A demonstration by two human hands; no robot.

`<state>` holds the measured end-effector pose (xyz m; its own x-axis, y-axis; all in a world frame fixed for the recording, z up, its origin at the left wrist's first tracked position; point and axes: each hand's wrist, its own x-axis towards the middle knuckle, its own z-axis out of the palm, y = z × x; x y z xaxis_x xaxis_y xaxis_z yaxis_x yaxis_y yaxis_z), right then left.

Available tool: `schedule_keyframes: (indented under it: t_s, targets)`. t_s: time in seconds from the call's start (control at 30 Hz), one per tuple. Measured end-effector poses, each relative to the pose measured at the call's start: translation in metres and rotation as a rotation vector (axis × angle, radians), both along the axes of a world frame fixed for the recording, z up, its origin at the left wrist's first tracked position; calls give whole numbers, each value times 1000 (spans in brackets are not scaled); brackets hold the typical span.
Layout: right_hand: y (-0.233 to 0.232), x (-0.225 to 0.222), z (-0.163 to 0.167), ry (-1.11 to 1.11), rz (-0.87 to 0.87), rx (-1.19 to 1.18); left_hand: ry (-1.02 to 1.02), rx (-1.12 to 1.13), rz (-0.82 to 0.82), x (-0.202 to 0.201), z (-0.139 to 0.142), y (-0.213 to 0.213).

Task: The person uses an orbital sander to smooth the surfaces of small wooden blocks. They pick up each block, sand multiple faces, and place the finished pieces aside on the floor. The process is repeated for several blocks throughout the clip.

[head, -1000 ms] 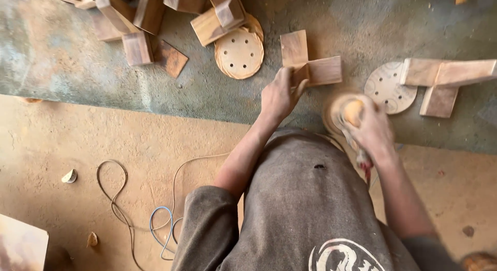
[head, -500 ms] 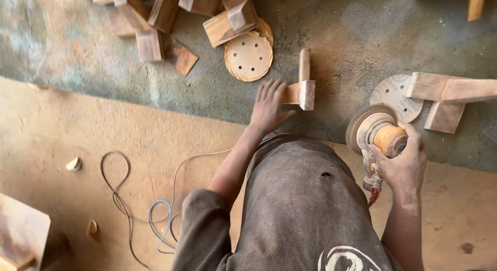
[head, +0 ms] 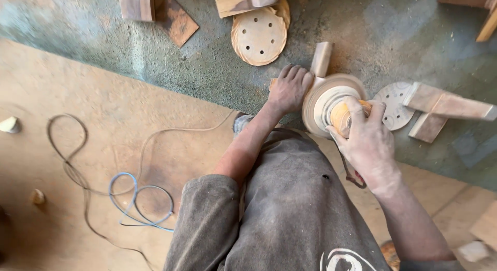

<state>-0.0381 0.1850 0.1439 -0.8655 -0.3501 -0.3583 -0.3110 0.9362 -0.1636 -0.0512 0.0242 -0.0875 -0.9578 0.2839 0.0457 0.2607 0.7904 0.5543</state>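
Observation:
My left hand (head: 289, 89) presses down on a small wooden piece (head: 321, 59) that stands on edge on the dusty green workbench (head: 155, 48). My right hand (head: 366, 141) grips a round disc sander (head: 329, 101) with an orange body. Its tan disc is blurred and sits against the wooden piece right beside my left fingers. Most of the wood is hidden under my left hand and the sander.
A stack of perforated sanding discs (head: 259, 35) lies behind the hands, and another disc (head: 394, 105) lies to the right under an angled wooden piece (head: 445, 108). Wooden blocks (head: 243, 0) sit at the bench's back. Cables (head: 132, 196) loop on the sandy floor at left.
My right hand has brought the sander left onto the wooden piece. My left hand has shifted over the wood and now holds it down. The view has closed in on the bench.

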Motion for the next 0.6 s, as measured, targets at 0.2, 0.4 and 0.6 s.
schedule_keyframes:
  t_s: [0.2, 0.4, 0.6]
  targets:
    - [-30, -30, 0, 32, 90, 61, 18, 68, 6, -6, -14, 2]
    - [-44, -60, -12, 127, 32, 97, -5, -48, -62, -13, -13, 0]
    - [-22, -60, -8, 211, 50, -77, -36, -31, -134, -16, -16, 2]
